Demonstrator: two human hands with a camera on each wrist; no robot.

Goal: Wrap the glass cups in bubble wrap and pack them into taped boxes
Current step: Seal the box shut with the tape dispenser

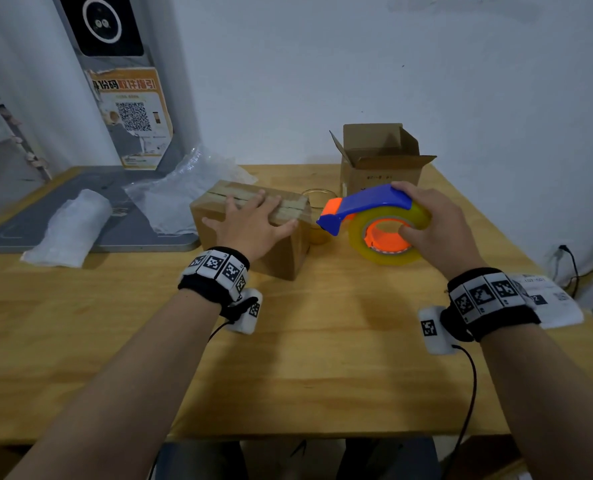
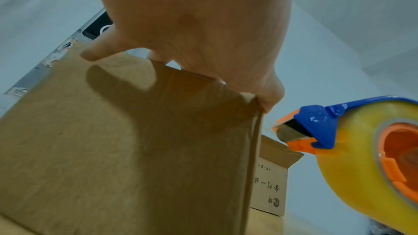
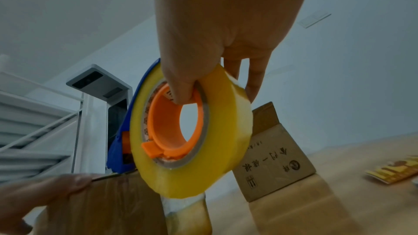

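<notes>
A closed cardboard box [image 1: 281, 252] [image 2: 126, 149] with tape along its top seam stands mid-table. My left hand [image 1: 253, 221] [image 2: 199, 29] lies flat on its top, fingers spread and straight. My right hand [image 1: 433, 223] [image 3: 217, 29] grips a blue and orange tape dispenser [image 1: 374, 221] [image 2: 361, 149] [image 3: 181, 131] with a yellowish roll, thumb inside the core, just right of the box. A glass cup [image 1: 317, 216] stands behind the box's right end. An open cardboard box [image 1: 381, 161] [image 3: 271, 158] stands at the back. Bubble wrap [image 1: 184, 192] lies to the left.
A grey tray [image 1: 125, 233] at the left holds a white wrapped bundle [image 1: 73, 230]. A poster stand leans against the wall behind it. Printed paper [image 1: 551, 299] lies at the table's right edge, with cables beyond. The wooden table [image 1: 323, 358] stretches toward me.
</notes>
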